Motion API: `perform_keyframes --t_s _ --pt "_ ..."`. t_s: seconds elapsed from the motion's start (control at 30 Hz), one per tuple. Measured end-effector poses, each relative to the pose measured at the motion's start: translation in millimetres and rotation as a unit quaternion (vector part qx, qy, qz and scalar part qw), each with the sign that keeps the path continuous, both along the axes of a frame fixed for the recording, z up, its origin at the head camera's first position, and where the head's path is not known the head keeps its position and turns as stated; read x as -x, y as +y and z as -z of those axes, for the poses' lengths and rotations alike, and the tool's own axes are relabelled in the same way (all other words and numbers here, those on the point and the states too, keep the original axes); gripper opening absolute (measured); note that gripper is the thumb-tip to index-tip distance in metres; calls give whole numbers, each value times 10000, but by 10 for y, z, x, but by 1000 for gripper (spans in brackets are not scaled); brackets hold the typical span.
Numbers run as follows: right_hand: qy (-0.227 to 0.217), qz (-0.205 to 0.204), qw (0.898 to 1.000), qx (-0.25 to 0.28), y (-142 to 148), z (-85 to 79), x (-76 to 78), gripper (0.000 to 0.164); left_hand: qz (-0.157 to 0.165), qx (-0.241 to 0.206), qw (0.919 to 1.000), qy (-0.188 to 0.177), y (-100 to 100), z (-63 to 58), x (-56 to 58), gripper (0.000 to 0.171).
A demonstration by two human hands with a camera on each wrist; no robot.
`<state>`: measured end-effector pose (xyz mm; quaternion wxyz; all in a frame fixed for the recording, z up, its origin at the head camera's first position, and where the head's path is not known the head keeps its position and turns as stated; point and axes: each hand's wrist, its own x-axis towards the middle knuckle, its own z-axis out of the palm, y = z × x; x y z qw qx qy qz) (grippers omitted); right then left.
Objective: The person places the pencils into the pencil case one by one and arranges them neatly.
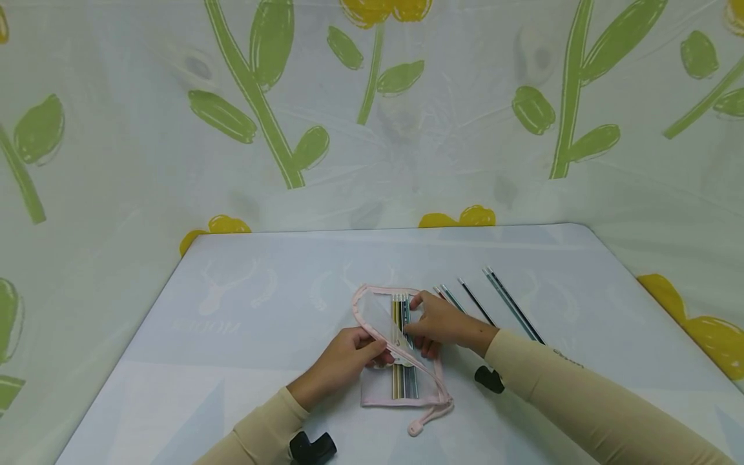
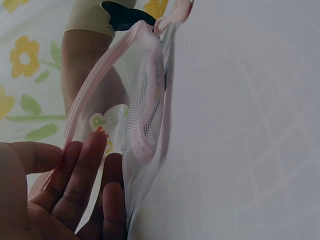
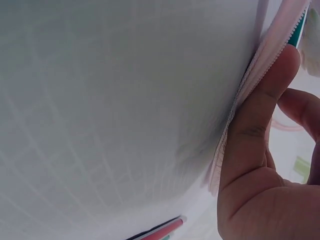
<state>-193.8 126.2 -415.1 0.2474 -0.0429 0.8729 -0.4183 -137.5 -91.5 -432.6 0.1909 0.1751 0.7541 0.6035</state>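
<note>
Mesh pouch (image 1: 374, 387) with pencils (image 1: 401, 384) inside, pink zip edge (image 2: 92, 77) lifted by the left hand (image 1: 351, 354)
The left grip pinches that edge, seemingly to part the mouth; the right hand (image 1: 440, 324), fingers bent, is at the mouth beside the pencils, though whether it grips any I cannot tell. The pouch lies on the tabletop (image 1: 232, 361), loose pencils (image 1: 509, 300) to its right
</note>
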Motion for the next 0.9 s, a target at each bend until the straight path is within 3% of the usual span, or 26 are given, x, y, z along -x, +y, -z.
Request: perform_keyframes --t_s 0.3,0.5,0.67,0.9 --pt "115 48 9999 115 29 24 -16 51 -30 27 10000 10 -6 8 -8 32" --pt "205 55 9986 486 122 -7 -52 35 -84 -33 9999 -89 10 -1 -22 31" --pt "945 -141 9954 39 206 -119 -110 17 -106 -43 9998 -135 19 0 -21 30" --pt "2212 -128 9732 -617 333 -238 -205 8 -128 72 9997 -169 8 21 -6 30"
